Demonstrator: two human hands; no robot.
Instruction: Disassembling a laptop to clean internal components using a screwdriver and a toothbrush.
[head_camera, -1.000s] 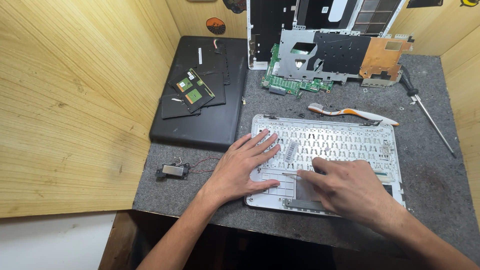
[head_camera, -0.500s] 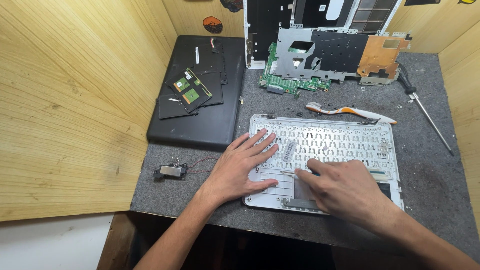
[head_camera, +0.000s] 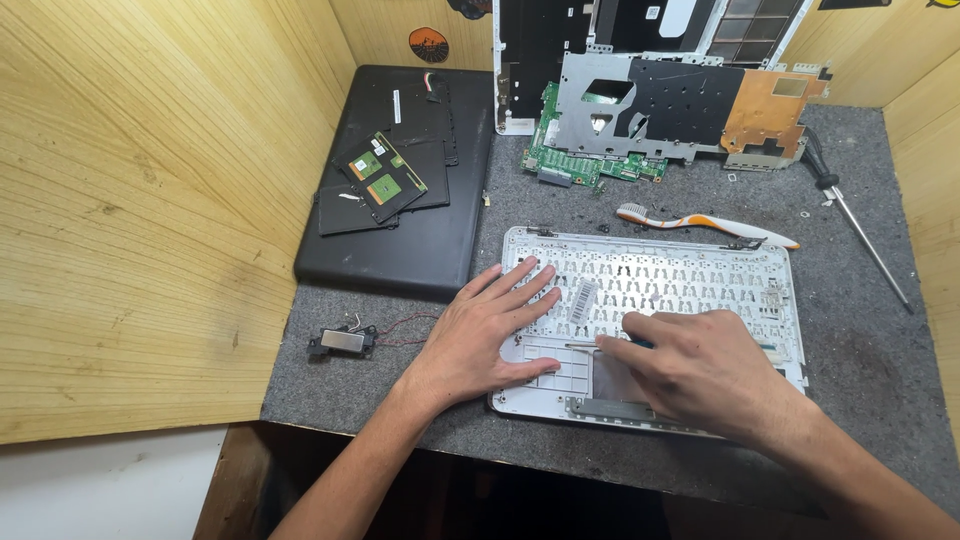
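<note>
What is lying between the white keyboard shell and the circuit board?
In the head view, a toothbrush lies between the keyboard shell and the circuit board.

Both hands (head_camera: 590, 355) rest on an upturned white laptop palmrest (head_camera: 700, 285)

The head camera looks steeply down, close over the grey mat (head_camera: 400, 400).
</note>
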